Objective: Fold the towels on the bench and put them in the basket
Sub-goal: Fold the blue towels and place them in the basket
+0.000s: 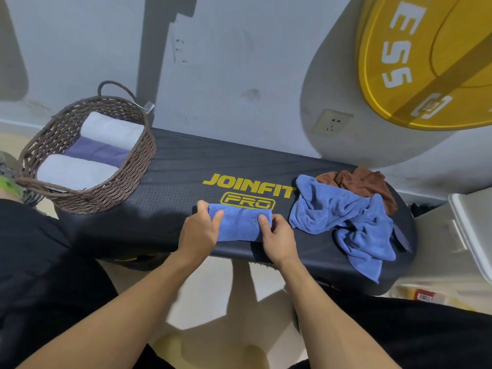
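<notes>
1. While I look down from the head camera, I see a small folded blue towel [239, 225] lying on the black bench [173, 187], just under the yellow "JOINFIT PRO" words.
2. My left hand [198, 230] holds the left end of that towel. The thumb lies on top and the other fingers [202, 206] curl over the far edge, so their tips are hidden.
3. My right hand [277, 235] pinches the right end. The thumb presses on top, and the other fingers are tucked beside the cloth where I cannot see them well.
4. To the right, a loose blue towel [346, 217] lies in a heap on the bench. One corner hangs over the near edge.
5. Behind it sits a crumpled brown towel [370, 185], partly covered by the blue heap.
6. At the left end of the bench stands a woven brown basket [125, 179]. Inside it I see two pale folded towels [74, 171] with a purple folded towel [101, 151] between them. The basket wall hides their lower parts.
7. A big yellow weight plate [426, 62] is cut off at the top right, so I can read only some of its letters.
8. A wall socket [332, 123] sits on the grey wall behind the bench.
</notes>
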### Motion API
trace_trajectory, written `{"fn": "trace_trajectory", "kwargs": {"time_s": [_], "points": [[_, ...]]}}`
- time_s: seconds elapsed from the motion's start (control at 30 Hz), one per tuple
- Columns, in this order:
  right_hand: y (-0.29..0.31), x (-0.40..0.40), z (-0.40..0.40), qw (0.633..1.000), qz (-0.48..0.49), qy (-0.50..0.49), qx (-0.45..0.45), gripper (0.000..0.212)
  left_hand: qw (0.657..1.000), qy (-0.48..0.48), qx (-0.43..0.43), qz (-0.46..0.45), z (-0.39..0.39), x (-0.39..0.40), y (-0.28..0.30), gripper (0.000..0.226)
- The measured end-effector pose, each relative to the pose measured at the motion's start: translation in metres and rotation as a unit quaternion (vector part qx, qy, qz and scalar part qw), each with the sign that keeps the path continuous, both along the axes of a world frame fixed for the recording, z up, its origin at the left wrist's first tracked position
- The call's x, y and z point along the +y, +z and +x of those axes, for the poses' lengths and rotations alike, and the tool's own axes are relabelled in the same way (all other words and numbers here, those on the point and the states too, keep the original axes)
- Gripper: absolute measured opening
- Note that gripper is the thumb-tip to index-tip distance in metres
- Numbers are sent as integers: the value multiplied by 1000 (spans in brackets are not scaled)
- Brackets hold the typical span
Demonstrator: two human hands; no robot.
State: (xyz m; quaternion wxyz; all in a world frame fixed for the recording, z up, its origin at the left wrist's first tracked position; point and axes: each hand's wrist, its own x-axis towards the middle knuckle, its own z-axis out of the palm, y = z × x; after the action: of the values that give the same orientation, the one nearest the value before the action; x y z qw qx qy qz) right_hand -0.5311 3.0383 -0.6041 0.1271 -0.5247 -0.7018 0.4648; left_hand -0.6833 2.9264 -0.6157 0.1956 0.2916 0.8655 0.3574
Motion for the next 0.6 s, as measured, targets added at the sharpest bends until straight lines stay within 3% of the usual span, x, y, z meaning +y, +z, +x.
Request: {"fn": "trace_trajectory", "kwargs": {"time_s": [0.17,0.6], "points": [[-8,-12,-8,993,61,12,-96,33,996,24,57,-67,6,-4,-5,31],[-17,-9,-10,986,61,-66,-143,37,987,71,49,-136,2,-8,-6,40]]}}
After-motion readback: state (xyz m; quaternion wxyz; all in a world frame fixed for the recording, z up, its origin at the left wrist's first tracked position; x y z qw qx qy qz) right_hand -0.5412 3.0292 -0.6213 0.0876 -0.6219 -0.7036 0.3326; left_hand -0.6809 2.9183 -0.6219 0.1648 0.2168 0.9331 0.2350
